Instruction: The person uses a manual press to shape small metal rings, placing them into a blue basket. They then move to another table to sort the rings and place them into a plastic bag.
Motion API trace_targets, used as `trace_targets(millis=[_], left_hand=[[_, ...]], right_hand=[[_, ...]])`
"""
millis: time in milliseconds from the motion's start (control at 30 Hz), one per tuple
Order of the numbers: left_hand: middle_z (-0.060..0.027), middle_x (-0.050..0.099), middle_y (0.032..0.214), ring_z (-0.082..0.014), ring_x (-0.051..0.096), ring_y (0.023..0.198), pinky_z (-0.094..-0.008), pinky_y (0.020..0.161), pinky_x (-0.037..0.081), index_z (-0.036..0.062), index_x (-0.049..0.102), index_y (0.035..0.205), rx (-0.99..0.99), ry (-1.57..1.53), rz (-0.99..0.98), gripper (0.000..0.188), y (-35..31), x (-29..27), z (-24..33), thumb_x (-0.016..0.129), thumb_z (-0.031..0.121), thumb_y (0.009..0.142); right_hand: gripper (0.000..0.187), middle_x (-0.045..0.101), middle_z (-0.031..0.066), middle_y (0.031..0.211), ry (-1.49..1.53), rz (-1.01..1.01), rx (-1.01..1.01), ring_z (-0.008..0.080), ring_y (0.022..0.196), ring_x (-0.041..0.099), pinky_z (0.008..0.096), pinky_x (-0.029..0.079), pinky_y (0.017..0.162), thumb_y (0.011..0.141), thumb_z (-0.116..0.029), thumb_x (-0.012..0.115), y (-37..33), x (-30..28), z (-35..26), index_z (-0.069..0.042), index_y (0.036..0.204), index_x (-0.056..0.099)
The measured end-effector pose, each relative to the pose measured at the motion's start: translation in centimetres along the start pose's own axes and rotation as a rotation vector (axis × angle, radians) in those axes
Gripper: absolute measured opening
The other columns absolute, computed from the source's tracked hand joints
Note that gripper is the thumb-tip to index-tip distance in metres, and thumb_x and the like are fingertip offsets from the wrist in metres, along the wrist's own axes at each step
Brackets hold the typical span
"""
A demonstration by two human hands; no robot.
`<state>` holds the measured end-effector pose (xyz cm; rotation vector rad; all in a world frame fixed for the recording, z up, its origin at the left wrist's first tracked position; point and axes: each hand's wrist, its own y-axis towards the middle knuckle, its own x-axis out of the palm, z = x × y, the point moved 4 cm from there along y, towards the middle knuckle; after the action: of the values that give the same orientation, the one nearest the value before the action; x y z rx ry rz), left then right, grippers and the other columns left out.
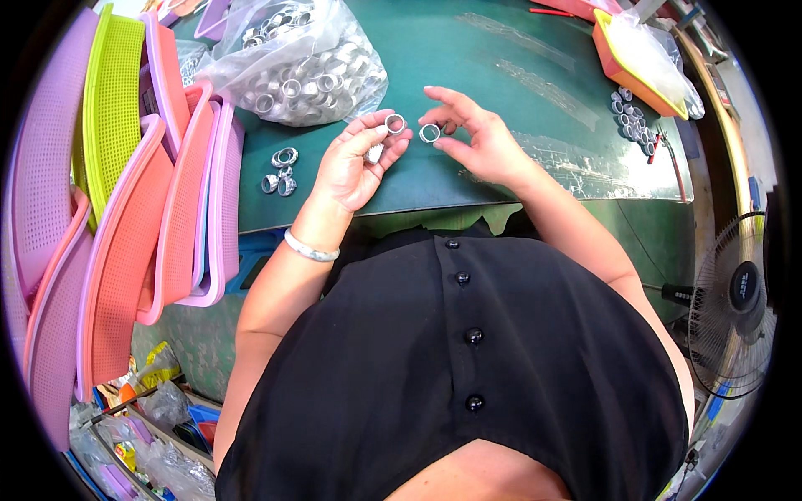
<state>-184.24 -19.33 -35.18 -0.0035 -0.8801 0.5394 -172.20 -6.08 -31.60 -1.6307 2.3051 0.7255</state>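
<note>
Left grip (352, 167) pinches 1 silver ring (403, 125) at fingertips (408, 134); right grip (486, 142) pinches another ring (422, 134) likewise.

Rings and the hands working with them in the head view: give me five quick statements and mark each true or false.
1. The right hand holds a metal ring. True.
2. The left hand is holding nothing. False: the left hand also has a ring at its fingers.
3. A clear plastic bag on the table contains many rings. True.
4. A bracelet is worn on the right wrist. False: the bracelet is on the left wrist.
5. Colored perforated baskets are gathered at the left of the picture. True.
</note>
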Motion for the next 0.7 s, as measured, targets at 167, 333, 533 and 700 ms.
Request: trace_targets(millis=[167,333,533,700], left_hand=[[-0.0142,0.060,0.099,-0.0253,0.061,0.095,-0.0321,0.084,0.053,-0.0035,0.053,0.109,-0.050,0.010,-0.023,0.023,-0.1,0.8,-0.5,0.051,0.001,0.087],[-0.0163,0.059,0.102,-0.0264,0.061,0.094,-0.0312,0.083,0.054,-0.0054,0.050,0.113,-0.088,0.023,-0.085,0.027,-0.1,2.0,-0.7,0.049,0.001,0.088],[-0.0199,0.057,0.107,-0.0286,0.061,0.096,-0.0327,0.084,0.054,-0.0067,0.047,0.116,-0.125,0.063,-0.112,0.029,0.1,3.2,-0.8,0.047,0.001,0.088],[-0.0206,0.059,0.103,-0.0292,0.062,0.094,-0.0345,0.084,0.053,-0.0074,0.052,0.109,-0.133,0.055,-0.092,0.025,0.0,4.0,-0.6,0.051,0.001,0.086]], right_hand=[[0.068,0.062,0.0068,0.101,0.018,-0.011,-0.141,0.0175,0.092,0.059,0.0306,0.045,0.083,0.076,0.007,0.060,-0.1,-0.9,-1.3,-0.009,0.136,0.033],[0.072,0.063,0.0099,0.101,-0.162,-0.018,-0.269,0.0234,0.093,0.061,0.0332,0.047,0.081,0.073,0.008,0.060,-0.1,-1.9,-3.1,-0.009,0.137,0.032],[0.074,0.063,0.0097,0.100,-0.144,0.012,-0.296,0.0288,0.090,0.061,0.0351,0.049,0.078,0.071,0.008,0.060,-0.2,-2.5,-2.8,-0.012,0.137,0.031],[0.072,0.063,0.0098,0.100,-0.111,-0.023,-0.271,0.0253,0.088,0.061,0.0339,0.049,0.079,0.073,0.009,0.057,-0.3,-3.0,-2.8,-0.012,0.137,0.031]])
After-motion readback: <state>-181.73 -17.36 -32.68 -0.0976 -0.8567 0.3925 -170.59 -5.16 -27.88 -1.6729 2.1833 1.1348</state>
